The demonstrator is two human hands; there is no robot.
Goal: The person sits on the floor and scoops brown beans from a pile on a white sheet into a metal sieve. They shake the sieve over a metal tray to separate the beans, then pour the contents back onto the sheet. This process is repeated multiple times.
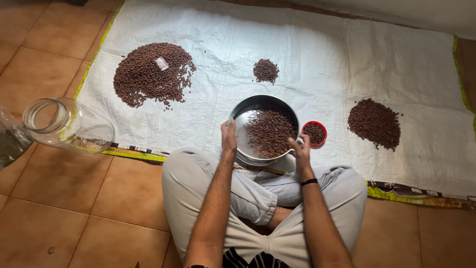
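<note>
Both hands clamp the round steel pan by its rim, left hand and right hand on opposite sides, tilted at the near edge of the white woven sheet; brown beans slide inside. Three sorted-looking heaps lie out: large pile toward the far-left corner, small pile mid-sheet, another pile toward the right edge. Small red bowl partly filled, clear glass jar on the floor tiles empty, so sorting looks well along, pan-load left.

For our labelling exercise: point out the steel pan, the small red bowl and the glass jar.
steel pan (241, 130): head view, bare inner wall at left.
small red bowl (322, 125): head view, right rim.
glass jar (79, 130): head view, clear side wall.
</note>
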